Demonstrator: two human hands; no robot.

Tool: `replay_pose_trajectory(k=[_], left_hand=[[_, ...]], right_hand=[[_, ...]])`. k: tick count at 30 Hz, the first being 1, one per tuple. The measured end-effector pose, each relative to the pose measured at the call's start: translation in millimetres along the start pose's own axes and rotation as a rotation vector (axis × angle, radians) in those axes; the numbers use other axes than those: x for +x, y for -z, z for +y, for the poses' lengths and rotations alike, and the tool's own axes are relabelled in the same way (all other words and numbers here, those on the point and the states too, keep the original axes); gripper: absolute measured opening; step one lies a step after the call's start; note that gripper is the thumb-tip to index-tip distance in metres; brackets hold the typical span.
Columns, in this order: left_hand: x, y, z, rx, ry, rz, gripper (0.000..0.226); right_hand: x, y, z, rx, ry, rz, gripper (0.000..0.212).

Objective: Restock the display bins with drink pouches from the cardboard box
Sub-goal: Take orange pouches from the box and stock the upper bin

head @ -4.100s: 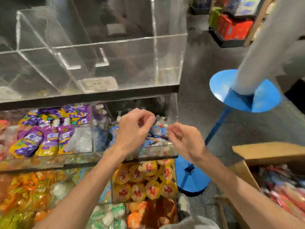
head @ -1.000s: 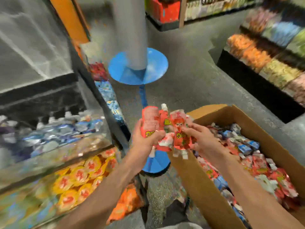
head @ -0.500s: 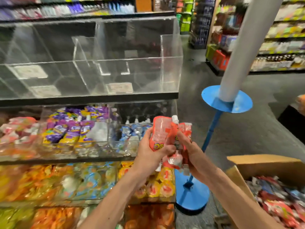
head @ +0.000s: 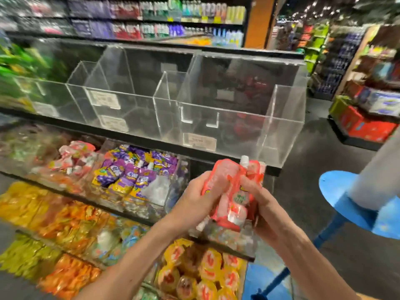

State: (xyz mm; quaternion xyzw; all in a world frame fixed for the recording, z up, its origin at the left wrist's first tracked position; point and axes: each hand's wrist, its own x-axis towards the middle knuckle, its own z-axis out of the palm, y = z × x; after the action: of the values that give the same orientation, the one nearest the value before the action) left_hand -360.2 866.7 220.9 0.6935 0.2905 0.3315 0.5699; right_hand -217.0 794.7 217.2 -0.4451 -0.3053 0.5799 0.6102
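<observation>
Left hand: I am seeing the left hand (head: 194,198) curling its fingers round the left side of the red drink pouches (head: 232,191), thumb lying across the front
Right hand: the right hand (head: 260,204) is gripping the same bundle from the right, fingers wrapped over it
Pouches: they are sitting bunched between both hands in the air before the middle shelf, touching no bin, one white spout (head: 245,159) pointing up
Box: the cardboard box is lying out of view
Bins: the clear top bin (head: 287,118) is standing just above the bundle, with something dim and red showing through its wall; I cannot tell what. Further left a bin of pink pouches (head: 71,156) is sitting beside the purple pouches (head: 129,174)
Step in hand: I am judging this as carrying the bundle to its bin
Doing it well: I am advising matching the colour first, lifting over the front wall, then easing the pouches down spouts aligned, not dropping them
Risk: slippery foil may be sliding out from the bottom of the bundle
</observation>
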Motion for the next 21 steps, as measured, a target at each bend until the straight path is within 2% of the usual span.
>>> replay_pose_trajectory(k=[2,3,6,9,12,16,18,21], left_hand=[[10,13,13,-0.025,0.017,0.021,0.046],[14,19,17,-0.027,0.02,0.027,0.036],[28,36,26,0.029,-0.021,0.052,0.027],[43,66,45,-0.03,-0.047,0.032,0.032],[58,95,68,-0.124,-0.072,-0.048,0.037],[74,136,100,-0.218,-0.01,-0.254,0.034],[78,158,114,-0.234,-0.01,-0.318,0.045],[88,194,128,-0.16,-0.114,-0.269,0.05]], right_hand=[[14,-11,-12,0.021,0.0,-0.005,0.039],[19,-18,-18,0.032,0.002,-0.006,0.038],[28,-31,-31,-0.01,0.042,-0.071,0.057],[40,-48,-48,-0.042,0.109,-0.087,0.059],[50,-74,-66,0.014,0.155,-0.114,0.042],[67,-102,-84,0.101,0.199,-0.065,0.055],[75,-121,-94,0.138,0.235,-0.044,0.046],[86,-147,-107,0.156,0.304,-0.016,0.027]])
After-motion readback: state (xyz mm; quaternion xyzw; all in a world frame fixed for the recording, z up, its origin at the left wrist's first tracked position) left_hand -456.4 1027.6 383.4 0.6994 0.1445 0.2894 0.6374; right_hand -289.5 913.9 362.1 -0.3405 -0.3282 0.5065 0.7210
